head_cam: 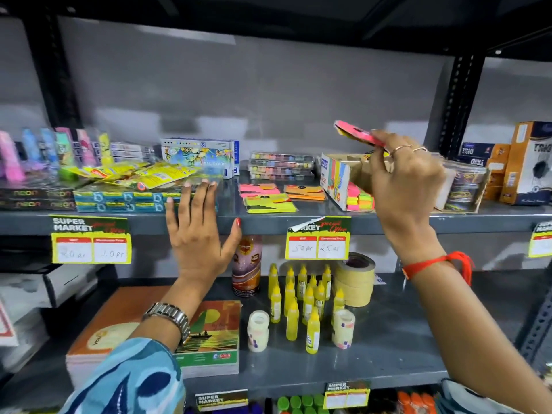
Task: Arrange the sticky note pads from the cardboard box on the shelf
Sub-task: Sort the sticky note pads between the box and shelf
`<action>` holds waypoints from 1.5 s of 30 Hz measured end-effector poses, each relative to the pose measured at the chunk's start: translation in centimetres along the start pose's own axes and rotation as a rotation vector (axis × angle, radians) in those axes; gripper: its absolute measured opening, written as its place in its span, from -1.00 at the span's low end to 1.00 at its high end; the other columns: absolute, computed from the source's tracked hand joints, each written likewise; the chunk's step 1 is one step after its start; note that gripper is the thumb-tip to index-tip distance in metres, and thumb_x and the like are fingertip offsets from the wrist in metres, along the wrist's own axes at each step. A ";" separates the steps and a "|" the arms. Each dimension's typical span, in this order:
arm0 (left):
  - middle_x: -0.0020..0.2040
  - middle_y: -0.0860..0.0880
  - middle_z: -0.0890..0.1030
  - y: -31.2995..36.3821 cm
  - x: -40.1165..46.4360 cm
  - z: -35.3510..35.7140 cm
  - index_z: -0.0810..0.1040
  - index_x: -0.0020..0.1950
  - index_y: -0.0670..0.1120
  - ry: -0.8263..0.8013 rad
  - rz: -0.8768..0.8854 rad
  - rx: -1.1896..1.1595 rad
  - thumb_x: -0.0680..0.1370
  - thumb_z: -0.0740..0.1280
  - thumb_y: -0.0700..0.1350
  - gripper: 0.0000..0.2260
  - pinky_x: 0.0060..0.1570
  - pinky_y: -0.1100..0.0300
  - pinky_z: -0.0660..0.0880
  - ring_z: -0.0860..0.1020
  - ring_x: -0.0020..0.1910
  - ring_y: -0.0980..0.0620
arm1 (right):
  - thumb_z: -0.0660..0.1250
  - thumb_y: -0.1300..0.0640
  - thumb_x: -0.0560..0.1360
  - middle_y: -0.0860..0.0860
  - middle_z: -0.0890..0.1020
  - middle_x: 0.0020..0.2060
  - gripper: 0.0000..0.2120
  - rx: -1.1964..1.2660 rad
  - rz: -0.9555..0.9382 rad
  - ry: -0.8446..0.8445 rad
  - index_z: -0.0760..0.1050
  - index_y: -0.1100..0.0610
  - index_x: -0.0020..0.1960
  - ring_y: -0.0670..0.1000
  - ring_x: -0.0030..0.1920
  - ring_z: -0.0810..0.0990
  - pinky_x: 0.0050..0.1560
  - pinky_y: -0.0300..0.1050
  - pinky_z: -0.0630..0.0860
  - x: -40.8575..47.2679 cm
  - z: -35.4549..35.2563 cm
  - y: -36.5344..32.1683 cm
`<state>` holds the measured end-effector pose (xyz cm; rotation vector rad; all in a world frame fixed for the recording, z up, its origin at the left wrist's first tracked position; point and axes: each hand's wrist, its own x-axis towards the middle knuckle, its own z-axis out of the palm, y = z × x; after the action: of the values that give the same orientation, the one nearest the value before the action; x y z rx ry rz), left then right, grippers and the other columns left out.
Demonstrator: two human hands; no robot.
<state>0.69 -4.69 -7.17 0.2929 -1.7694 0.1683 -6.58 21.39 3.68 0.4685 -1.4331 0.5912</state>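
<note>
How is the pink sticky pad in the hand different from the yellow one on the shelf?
The pink pad is up in the air, tilted, pinched by the right hand. The yellow pad lies flat on the shelf, untouched. Both are bright sticky note pads with dark labels.

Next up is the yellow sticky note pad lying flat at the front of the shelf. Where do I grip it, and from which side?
Take the yellow sticky note pad by its front edge, coming from the aisle side. It lies flat near the shelf lip, with the pink pad close behind and the orange pad to its right, so a thumb-over, fingers-under pinch at the front probably has the most room.
</note>
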 end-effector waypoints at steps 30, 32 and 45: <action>0.33 -0.15 0.48 -0.2 -0.1 0.9 0.38 0.41 -0.18 0.079 0.036 0.016 0.59 0.03 0.18 -0.44 0.41 -0.13 0.09 0.30 0.41 -0.15 | 0.25 0.42 0.42 0.15 0.72 -0.01 -0.60 0.334 -0.041 -0.608 0.60 0.13 0.17 0.16 0.00 0.67 0.06 -0.04 0.55 -0.5 1.1 -3.4; 0.34 -0.16 0.48 -0.1 -0.1 0.8 0.37 0.41 -0.18 0.071 0.034 0.021 0.59 0.04 0.18 -0.44 0.42 -0.11 0.07 0.29 0.41 -0.15 | 0.26 0.40 0.40 0.15 0.73 -0.09 -0.65 0.286 0.053 -0.464 0.63 0.15 0.09 0.15 -0.08 0.68 -0.03 -0.11 0.48 -0.6 -0.2 -1.7; 0.38 -0.16 0.43 0.0 -0.2 0.5 0.32 0.45 -0.17 0.041 0.022 0.026 0.60 -0.01 0.20 -0.42 0.43 -0.12 0.03 0.23 0.45 -0.15 | 0.24 0.32 0.48 0.35 0.61 0.06 -0.75 -0.230 0.120 -1.051 0.51 0.35 0.13 0.35 0.07 0.52 0.05 0.07 0.45 -1.5 -0.6 6.2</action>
<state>0.24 -4.85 -7.44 0.2873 -1.7312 0.2119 -10.10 26.44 1.82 0.5353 -2.5093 0.2442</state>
